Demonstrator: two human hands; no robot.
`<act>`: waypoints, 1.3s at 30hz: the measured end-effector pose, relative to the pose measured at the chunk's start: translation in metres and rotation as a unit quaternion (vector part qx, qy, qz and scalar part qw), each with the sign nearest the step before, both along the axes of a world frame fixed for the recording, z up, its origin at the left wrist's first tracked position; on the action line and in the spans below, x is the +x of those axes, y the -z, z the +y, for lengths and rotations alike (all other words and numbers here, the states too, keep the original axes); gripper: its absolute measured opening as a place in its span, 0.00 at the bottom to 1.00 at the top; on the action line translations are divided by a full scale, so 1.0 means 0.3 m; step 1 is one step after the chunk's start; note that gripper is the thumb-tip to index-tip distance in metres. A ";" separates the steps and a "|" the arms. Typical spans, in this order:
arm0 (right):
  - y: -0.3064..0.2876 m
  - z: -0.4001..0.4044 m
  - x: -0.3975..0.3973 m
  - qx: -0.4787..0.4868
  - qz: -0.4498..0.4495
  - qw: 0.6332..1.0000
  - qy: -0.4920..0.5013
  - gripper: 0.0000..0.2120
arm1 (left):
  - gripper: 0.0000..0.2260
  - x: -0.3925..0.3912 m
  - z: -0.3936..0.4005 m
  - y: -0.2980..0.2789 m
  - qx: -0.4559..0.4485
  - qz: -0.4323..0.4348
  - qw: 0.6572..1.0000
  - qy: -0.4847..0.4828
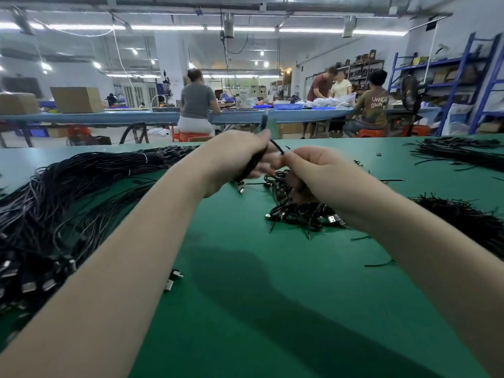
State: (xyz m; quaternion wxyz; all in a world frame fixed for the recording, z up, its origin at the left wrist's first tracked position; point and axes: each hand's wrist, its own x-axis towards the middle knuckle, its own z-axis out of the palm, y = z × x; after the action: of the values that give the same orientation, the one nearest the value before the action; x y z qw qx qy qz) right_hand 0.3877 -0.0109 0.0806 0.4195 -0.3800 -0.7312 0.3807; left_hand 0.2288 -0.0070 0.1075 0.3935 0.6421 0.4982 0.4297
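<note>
Above the green table (pixel 272 296), my left hand (pixel 234 156) grips a coiled bundle of black cable (pixel 255 160), blurred by motion; one end sticks up past the fingers. My right hand (pixel 313 173) pinches a thin black tie (pixel 276 145) that runs from its fingertips to the bundle. Below my hands lies a small heap of coiled USB cables (pixel 297 214) with metal plugs showing. My right wrist hides part of that heap.
A large pile of loose black cables (pixel 68 203) covers the left of the table. Cut black ties lie at the right (pixel 463 216) and far right (pixel 458 151). Two loose plugs (pixel 171 279) sit near my left forearm. Several people work at a blue bench (pixel 136 115) behind.
</note>
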 end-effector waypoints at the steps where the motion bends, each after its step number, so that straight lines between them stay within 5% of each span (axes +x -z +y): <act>1: 0.006 -0.012 -0.018 -0.016 0.020 1.000 -0.017 0.14 | 0.15 0.004 0.008 -0.004 0.025 -0.057 0.998 -0.017; 4: 0.033 -0.030 -0.050 -0.032 0.058 0.996 -0.061 0.14 | 0.16 0.009 0.014 -0.011 0.093 -0.094 0.988 -0.077; 9: 0.036 -0.025 -0.042 -0.054 0.119 0.983 -0.125 0.14 | 0.18 -0.012 0.008 -0.007 0.144 0.006 0.981 -0.127; 15: 0.062 -0.012 -0.044 -0.026 0.086 0.989 -0.121 0.13 | 0.16 0.045 -0.022 -0.045 0.054 -0.266 0.962 -0.027; 21: 0.062 0.002 -0.008 0.011 -0.036 0.997 -0.064 0.10 | 0.14 0.040 -0.033 -0.044 0.041 -0.309 0.950 0.020; 25: 0.027 0.016 -0.008 -0.167 0.140 0.972 -0.093 0.08 | 0.13 0.051 -0.026 -0.023 -0.009 -0.320 0.945 0.072; 31: 0.047 0.030 0.001 -0.178 0.170 0.969 -0.026 0.05 | 0.13 0.071 -0.019 0.008 -0.041 -0.259 0.962 0.076; 36: 0.064 0.034 -0.004 -0.171 0.187 0.967 -0.005 0.05 | 0.14 0.071 -0.006 0.024 0.049 -0.064 0.996 -0.038; 39: 0.069 0.037 -0.008 -0.157 0.184 0.970 0.008 0.05 | 0.13 0.073 -0.013 0.025 0.022 -0.108 0.994 -0.008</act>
State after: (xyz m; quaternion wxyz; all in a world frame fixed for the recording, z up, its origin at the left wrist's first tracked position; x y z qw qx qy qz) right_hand 0.3852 0.0001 0.0600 0.4849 -0.3709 -0.5692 0.5508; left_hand 0.2506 -0.0108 0.0999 0.4274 0.5965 0.4484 0.5104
